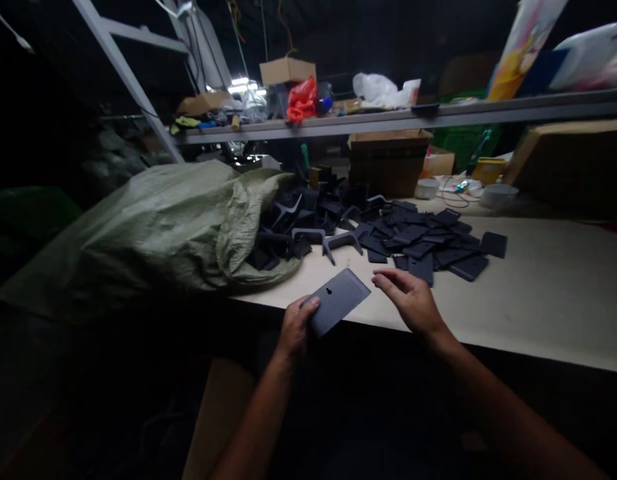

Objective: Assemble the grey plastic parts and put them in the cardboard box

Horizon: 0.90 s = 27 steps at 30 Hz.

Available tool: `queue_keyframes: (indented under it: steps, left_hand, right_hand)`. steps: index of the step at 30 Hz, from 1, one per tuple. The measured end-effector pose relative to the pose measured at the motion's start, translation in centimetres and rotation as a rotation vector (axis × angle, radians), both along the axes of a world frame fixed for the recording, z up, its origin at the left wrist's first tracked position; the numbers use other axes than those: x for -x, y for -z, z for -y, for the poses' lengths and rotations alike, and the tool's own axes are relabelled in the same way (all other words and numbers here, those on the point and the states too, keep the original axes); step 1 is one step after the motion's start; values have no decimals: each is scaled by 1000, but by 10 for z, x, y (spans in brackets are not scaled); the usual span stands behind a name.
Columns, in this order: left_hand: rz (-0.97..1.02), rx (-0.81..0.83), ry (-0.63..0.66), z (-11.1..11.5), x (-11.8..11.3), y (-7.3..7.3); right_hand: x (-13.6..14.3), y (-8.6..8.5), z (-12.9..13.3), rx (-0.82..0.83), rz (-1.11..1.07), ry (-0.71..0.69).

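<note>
My left hand (297, 327) grips a flat dark grey rectangular plastic plate (341, 301) by its left end, the thumb lying on top. A small dark keyhole-shaped hole shows in the plate, which is tilted above the table's front edge. Just right of the plate, my right hand (412, 301) is held apart from it, fingers stretched out and nothing visible in them. Beyond the hands lies a heap of similar dark plates (423, 240). Left of that heap, dark U-shaped plastic brackets (308, 235) spill from the mouth of a green woven sack (188, 220).
The pale table (548, 293) ends at a front edge just below my hands. A grey shelf (463, 115) crosses above its back, carrying a red plastic bag (302, 100) and other bags. Cardboard boxes (388, 160) and clear tubs (498, 195) stand underneath.
</note>
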<state>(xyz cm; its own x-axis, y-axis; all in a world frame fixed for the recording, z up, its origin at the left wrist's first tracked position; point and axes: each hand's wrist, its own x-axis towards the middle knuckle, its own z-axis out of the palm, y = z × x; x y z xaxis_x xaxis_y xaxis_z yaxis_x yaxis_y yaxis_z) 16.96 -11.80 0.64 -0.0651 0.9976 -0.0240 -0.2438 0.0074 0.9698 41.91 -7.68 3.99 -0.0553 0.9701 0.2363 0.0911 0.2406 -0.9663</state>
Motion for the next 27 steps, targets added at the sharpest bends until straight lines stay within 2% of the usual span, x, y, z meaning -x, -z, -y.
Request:
queue_keyframes:
  steps: [1,3,4,6,9,11,13,15,17,18,22,27]
  left_hand:
    - [40,-23,-63,3,3,3]
    - [89,-72,-129,10,7,8]
    - [87,-96,-125,12,10,10]
    - [36,-132,-39,17,17,14]
    - [76,-169,59,18,35,18]
    - [217,-156,-14,15,47,18]
    - [380,-59,-77,8,56,17]
    - [531,93,-6,-1,60,15]
    - [641,178,65,-7,60,12]
    - [664,172,47,-9,59,11]
    - [606,65,-197,-8,59,5]
    - [509,54,-273,-6,74,0]
  right_hand:
    - [6,1,0,74,-31,-57]
    - [22,3,2,304,-97,-280]
    - [32,4,3,409,-134,-381]
    - [53,5,3,519,-216,-462]
    - [78,3,2,471,-244,-486]
    - [89,0,3,427,-119,-604]
    - [98,0,4,377,47,-740]
    - [110,4,6,325,162,-815]
    - [124,12,9,280,194,-812]
    - [131,17,11,271,179,-783]
    - [158,35,18,213,60,-627]
    - [179,41,18,119,52,-566]
